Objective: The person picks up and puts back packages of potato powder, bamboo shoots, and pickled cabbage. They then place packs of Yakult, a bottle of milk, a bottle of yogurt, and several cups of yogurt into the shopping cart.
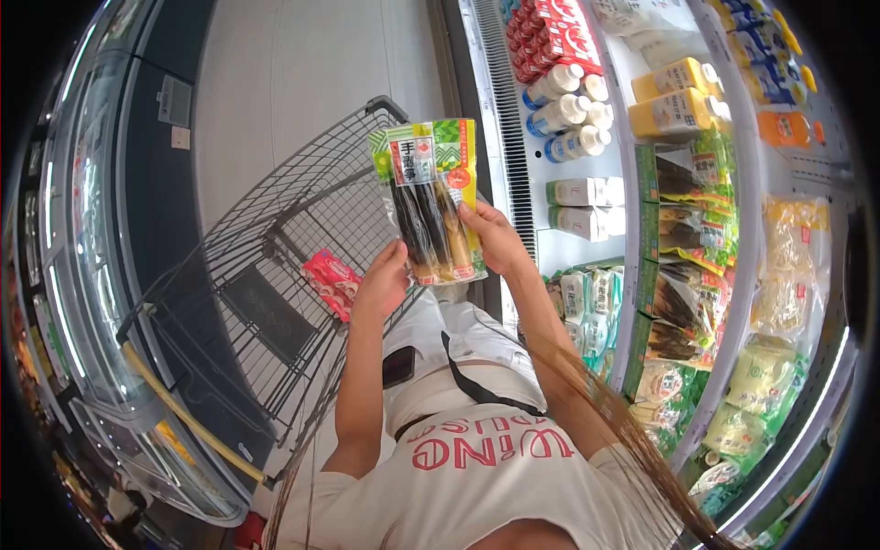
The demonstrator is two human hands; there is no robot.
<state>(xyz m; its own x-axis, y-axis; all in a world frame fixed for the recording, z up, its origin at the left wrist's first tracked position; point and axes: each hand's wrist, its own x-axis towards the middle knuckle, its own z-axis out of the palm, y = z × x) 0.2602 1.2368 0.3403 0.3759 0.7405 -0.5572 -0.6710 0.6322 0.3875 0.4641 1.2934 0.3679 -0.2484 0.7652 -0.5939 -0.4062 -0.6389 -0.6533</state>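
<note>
Between my two hands I hold up a flat plastic pack of bamboo shoots, with a green and yellow printed top and long dark and pale pieces showing through the clear part. My left hand grips its lower left edge. At the right edge, my right hand pinches the pack, thumb on the front. Behind and left of the pack stands a wire shopping cart, with a red and pink packet inside.
To the right, a chilled shelf holds white bottles, yellow cartons, more green-edged packs and bagged goods. A glass-fronted cabinet runs along the left. Pale floor tiles lie beyond the cart.
</note>
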